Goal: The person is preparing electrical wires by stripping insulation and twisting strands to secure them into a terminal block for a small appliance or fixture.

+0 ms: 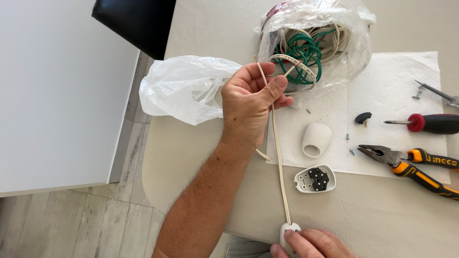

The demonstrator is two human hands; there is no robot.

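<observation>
A crumpled clear plastic bag [184,88] lies at the left of the pale surface [201,148]. Beside it, the left hand [251,102] pinches a thin cream flat cable [279,162] between thumb and fingers, pulling it taut down to a small white plastic fitting [288,231] pressed under the right hand [313,243] at the near edge. Further right sit an opened white plug base [315,179], a white plug cover [315,139] and orange-handled pliers [411,165].

Right hand [311,242] and pliers [416,165] cut off by frame edges
</observation>
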